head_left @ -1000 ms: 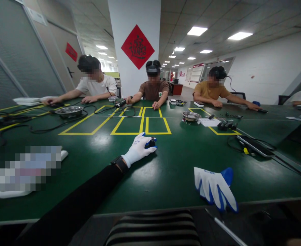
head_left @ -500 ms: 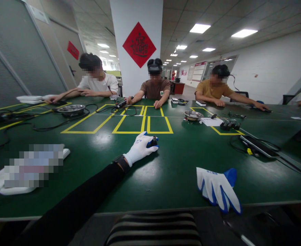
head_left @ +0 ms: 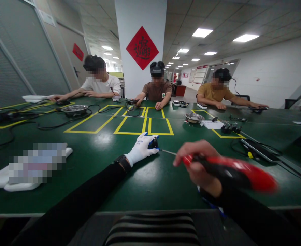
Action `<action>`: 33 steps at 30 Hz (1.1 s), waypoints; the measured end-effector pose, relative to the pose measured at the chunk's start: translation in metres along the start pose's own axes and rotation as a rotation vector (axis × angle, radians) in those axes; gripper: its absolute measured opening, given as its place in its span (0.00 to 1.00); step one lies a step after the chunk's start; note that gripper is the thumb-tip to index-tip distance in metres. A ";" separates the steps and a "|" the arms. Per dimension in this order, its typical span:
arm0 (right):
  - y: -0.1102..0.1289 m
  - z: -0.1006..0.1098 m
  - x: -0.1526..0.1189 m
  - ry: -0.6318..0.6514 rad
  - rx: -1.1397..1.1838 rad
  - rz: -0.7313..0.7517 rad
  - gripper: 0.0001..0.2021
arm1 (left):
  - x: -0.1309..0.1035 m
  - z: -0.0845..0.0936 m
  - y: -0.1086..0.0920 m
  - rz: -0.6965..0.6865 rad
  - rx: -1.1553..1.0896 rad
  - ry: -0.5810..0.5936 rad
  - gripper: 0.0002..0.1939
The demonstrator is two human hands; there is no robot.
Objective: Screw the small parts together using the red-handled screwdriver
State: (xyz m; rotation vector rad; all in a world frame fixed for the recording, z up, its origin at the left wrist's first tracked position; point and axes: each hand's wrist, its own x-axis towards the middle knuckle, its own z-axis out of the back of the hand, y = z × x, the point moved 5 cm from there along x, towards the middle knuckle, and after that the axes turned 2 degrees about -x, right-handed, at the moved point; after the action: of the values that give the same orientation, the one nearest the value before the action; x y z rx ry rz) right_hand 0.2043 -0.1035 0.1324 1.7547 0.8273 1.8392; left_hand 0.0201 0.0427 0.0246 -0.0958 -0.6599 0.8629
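Observation:
My left hand (head_left: 142, 146), in a white work glove with blue fingertips, rests on the green table. Its thumb and fingers are around a small dark part with a metal top (head_left: 155, 142), whose exact kind I cannot make out. My bare right hand (head_left: 200, 164) is closed on a screwdriver (head_left: 232, 171) with a thick red and black handle, blurred by motion. Its thin shaft points left, the end close to my left thumb; whether it touches the part is unclear. Below my right wrist, a bit of a white and blue glove (head_left: 212, 204) shows, mostly covered.
White objects with a blurred-out top (head_left: 38, 167) lie at left. Yellow tape frames (head_left: 128, 132) mark the table (head_left: 99, 194). Across it stand metal bowls (head_left: 194, 118), dark parts (head_left: 231, 128), cables and a phone-like device (head_left: 259, 150). Several co-workers sit at the far side.
My right hand has come into view from the right with the screwdriver, its arm now covering most of the loose glove. My left hand still holds the small dark part.

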 end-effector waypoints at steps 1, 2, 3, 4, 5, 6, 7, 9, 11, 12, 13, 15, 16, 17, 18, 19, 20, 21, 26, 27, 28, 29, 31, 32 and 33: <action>-0.017 -0.009 0.016 0.045 0.050 -0.030 0.14 | 0.000 -0.001 0.001 0.007 -0.003 -0.001 0.34; -0.037 -0.015 0.030 0.038 0.125 -0.110 0.13 | 0.000 -0.002 0.003 0.016 -0.004 -0.001 0.35; -0.057 -0.020 0.043 0.028 0.206 -0.176 0.12 | 0.000 -0.002 0.004 0.024 -0.003 -0.001 0.35; -0.075 -0.022 0.053 0.006 0.286 -0.215 0.12 | 0.000 -0.003 0.004 0.028 -0.003 -0.001 0.35; -0.091 -0.023 0.058 0.002 0.353 -0.258 0.12 | 0.000 -0.003 0.004 0.025 -0.003 0.000 0.34; -0.104 -0.022 0.061 -0.021 0.413 -0.283 0.13 | 0.001 -0.002 0.003 0.017 -0.007 -0.001 0.34; -0.114 -0.019 0.059 -0.050 0.462 -0.299 0.15 | 0.001 -0.002 0.002 0.005 -0.013 -0.001 0.33; -0.126 -0.014 0.051 -0.061 0.489 -0.317 0.17 | 0.001 -0.001 0.000 -0.007 -0.024 -0.007 0.31; -0.131 -0.007 0.042 -0.064 0.415 -0.306 0.17 | 0.000 -0.001 0.001 0.013 -0.027 -0.014 0.31; -0.132 -0.003 0.038 -0.090 0.371 -0.283 0.16 | 0.000 -0.001 0.002 0.033 -0.028 -0.018 0.32; -0.132 0.001 0.036 -0.127 0.338 -0.261 0.15 | -0.001 -0.001 0.003 0.057 -0.029 -0.023 0.33; -0.133 0.004 0.033 -0.160 0.326 -0.237 0.14 | -0.002 0.000 0.006 0.095 -0.033 -0.029 0.34; -0.134 0.003 0.033 -0.145 0.346 -0.243 0.14 | -0.002 0.000 0.007 0.102 -0.034 -0.030 0.34; -0.136 0.001 0.033 -0.108 0.376 -0.259 0.14 | -0.002 0.000 0.007 0.100 -0.035 -0.028 0.33; -0.137 -0.003 0.033 -0.061 0.407 -0.279 0.14 | -0.002 0.000 0.007 0.087 -0.037 -0.022 0.32; -0.137 -0.006 0.032 -0.015 0.430 -0.296 0.14 | -0.001 0.000 0.006 0.068 -0.039 -0.015 0.31; -0.137 -0.009 0.031 0.023 0.442 -0.308 0.14 | 0.000 0.000 0.005 0.050 -0.040 -0.008 0.30; -0.136 -0.011 0.030 0.046 0.441 -0.309 0.15 | 0.000 0.000 0.004 0.037 -0.040 -0.006 0.29; -0.130 -0.011 0.026 0.037 0.287 -0.215 0.13 | 0.003 0.000 0.002 0.020 -0.054 -0.004 0.24; -0.130 -0.011 0.026 0.033 0.254 -0.195 0.13 | 0.003 0.000 0.001 0.019 -0.057 -0.003 0.22; -0.130 -0.011 0.026 0.035 0.228 -0.180 0.13 | 0.003 0.000 0.000 0.017 -0.058 -0.001 0.21; -0.130 -0.011 0.026 0.039 0.209 -0.168 0.13 | 0.003 0.000 0.000 0.016 -0.056 -0.002 0.20; -0.131 -0.011 0.025 0.051 0.181 -0.160 0.13 | 0.003 0.001 -0.002 0.010 -0.050 -0.002 0.18; -0.132 -0.011 0.025 0.058 0.168 -0.159 0.13 | 0.003 0.002 -0.003 0.006 -0.048 -0.003 0.18; -0.132 -0.012 0.025 0.066 0.154 -0.157 0.13 | 0.003 0.002 -0.003 0.001 -0.046 -0.004 0.18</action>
State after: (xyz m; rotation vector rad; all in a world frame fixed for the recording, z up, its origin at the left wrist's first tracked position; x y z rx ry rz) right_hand 0.1812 0.0065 0.0577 1.6738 1.1263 1.7792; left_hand 0.0224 0.0422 0.0288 -0.1360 -0.6834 0.8497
